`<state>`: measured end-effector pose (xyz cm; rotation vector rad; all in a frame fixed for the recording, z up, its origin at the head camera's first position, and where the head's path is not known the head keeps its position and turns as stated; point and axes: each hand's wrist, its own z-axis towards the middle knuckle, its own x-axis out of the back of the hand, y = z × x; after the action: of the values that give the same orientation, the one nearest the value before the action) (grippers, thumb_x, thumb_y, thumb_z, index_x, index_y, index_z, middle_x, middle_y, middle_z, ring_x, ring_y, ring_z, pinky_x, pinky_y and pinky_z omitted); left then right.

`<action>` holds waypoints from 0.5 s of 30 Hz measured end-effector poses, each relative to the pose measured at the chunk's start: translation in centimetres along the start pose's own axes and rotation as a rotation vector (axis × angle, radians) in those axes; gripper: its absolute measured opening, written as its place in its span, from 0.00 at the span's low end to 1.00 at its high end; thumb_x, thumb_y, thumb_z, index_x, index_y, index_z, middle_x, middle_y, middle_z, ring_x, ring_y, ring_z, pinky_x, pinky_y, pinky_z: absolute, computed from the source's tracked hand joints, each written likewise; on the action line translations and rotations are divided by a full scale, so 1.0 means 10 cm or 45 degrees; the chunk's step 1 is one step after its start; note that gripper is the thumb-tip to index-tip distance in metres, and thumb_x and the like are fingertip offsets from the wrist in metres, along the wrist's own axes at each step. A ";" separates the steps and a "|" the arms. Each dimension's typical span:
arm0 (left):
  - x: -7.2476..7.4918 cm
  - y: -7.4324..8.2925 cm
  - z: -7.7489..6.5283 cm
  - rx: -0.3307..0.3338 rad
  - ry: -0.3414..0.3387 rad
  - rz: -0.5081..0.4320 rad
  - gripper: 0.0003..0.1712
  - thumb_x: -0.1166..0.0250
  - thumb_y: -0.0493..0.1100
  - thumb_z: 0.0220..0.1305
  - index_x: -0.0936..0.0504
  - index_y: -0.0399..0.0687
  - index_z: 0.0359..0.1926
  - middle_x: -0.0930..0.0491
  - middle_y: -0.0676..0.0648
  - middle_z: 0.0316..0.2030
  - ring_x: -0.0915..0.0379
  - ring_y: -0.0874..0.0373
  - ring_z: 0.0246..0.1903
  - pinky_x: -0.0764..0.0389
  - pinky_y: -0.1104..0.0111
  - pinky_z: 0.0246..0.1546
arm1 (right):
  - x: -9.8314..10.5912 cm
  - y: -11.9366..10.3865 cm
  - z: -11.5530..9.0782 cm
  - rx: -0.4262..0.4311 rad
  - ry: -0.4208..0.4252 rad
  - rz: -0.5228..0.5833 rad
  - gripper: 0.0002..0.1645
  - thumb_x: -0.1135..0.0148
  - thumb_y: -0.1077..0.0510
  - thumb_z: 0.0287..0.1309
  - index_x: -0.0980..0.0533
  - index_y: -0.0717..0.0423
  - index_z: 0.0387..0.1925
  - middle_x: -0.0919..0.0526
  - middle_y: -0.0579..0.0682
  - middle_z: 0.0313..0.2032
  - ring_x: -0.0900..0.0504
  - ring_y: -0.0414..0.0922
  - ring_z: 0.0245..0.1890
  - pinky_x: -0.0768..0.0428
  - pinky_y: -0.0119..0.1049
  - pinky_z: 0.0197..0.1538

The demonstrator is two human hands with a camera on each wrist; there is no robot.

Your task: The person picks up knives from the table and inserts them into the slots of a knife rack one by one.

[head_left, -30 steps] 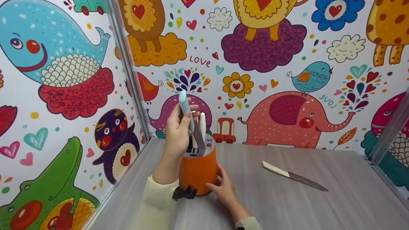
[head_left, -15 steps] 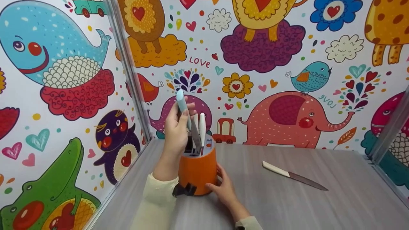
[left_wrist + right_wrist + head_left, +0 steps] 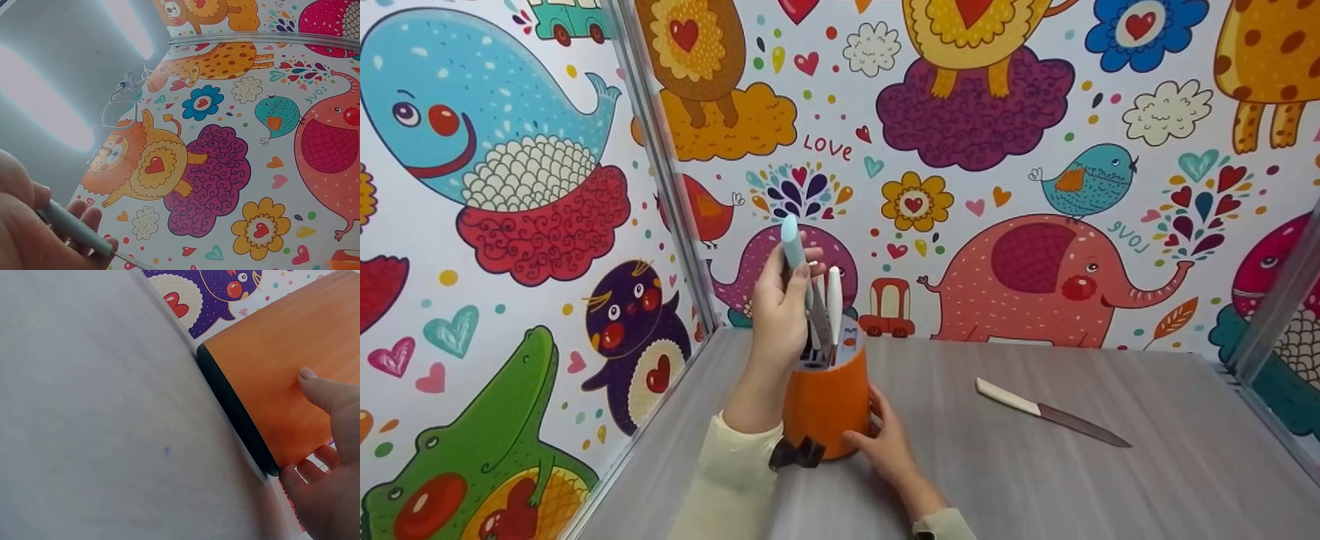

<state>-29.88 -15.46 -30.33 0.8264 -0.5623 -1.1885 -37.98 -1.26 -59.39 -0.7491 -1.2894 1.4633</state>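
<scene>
My left hand point(image 3: 778, 315) grips a knife by its light blue handle point(image 3: 793, 244), close above an orange knife block point(image 3: 825, 409). The same handle point(image 3: 76, 228) lies across the curled fingers in the left wrist view. Part of a grey blade point(image 3: 820, 315) shows over the block's top, running down toward its slots. Beside it a white-handled knife point(image 3: 835, 300) stands in the block. Low on the block's right side, my right hand point(image 3: 889, 446) holds it. In the right wrist view the thumb point(image 3: 316, 388) presses the orange wall while the other fingers wrap the side.
Another knife point(image 3: 1050, 412), with a cream handle and dark blade, lies on the grey wood-look table point(image 3: 960, 487) to the right. Cartoon-printed walls point(image 3: 975, 262) close off the back and sides, with metal posts point(image 3: 667, 165) at the corners.
My left hand and the light blue-handled knife shift slightly left, then back right. The right hand and the block stay in place, as does the knife on the table.
</scene>
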 end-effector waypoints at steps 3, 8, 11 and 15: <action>-0.03 0.02 -0.02 -0.013 -0.013 0.013 0.24 0.49 0.35 0.83 0.30 0.40 0.75 0.18 0.38 0.60 0.18 0.43 0.61 0.25 0.49 0.74 | -0.01 -0.01 0.00 -0.028 0.008 -0.003 0.58 0.21 0.49 0.59 0.43 0.50 0.83 0.35 0.59 0.80 0.35 0.61 0.79 0.33 0.60 0.79; -0.09 0.03 0.02 -0.016 -0.059 0.055 0.23 0.48 0.35 0.83 0.29 0.40 0.74 0.17 0.39 0.60 0.18 0.44 0.61 0.25 0.48 0.74 | -0.01 -0.02 0.00 -0.037 0.021 -0.005 0.58 0.21 0.51 0.60 0.43 0.50 0.83 0.36 0.59 0.80 0.35 0.62 0.79 0.33 0.60 0.78; -0.13 0.00 0.06 0.024 -0.064 0.076 0.22 0.47 0.36 0.83 0.27 0.41 0.72 0.17 0.38 0.60 0.18 0.43 0.63 0.26 0.46 0.75 | -0.01 -0.03 0.01 -0.055 0.024 0.002 0.57 0.21 0.51 0.60 0.43 0.49 0.83 0.36 0.58 0.81 0.35 0.61 0.79 0.34 0.60 0.79; -0.16 -0.10 0.12 0.087 -0.045 0.101 0.22 0.47 0.38 0.84 0.27 0.42 0.73 0.17 0.38 0.60 0.18 0.43 0.62 0.27 0.45 0.75 | -0.01 -0.03 0.01 -0.055 0.022 0.005 0.58 0.20 0.50 0.60 0.43 0.48 0.83 0.36 0.58 0.80 0.35 0.61 0.80 0.35 0.61 0.79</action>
<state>-31.86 -14.36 -30.34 0.8348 -0.6618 -1.1185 -37.92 -1.45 -59.09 -0.7913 -1.3105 1.4338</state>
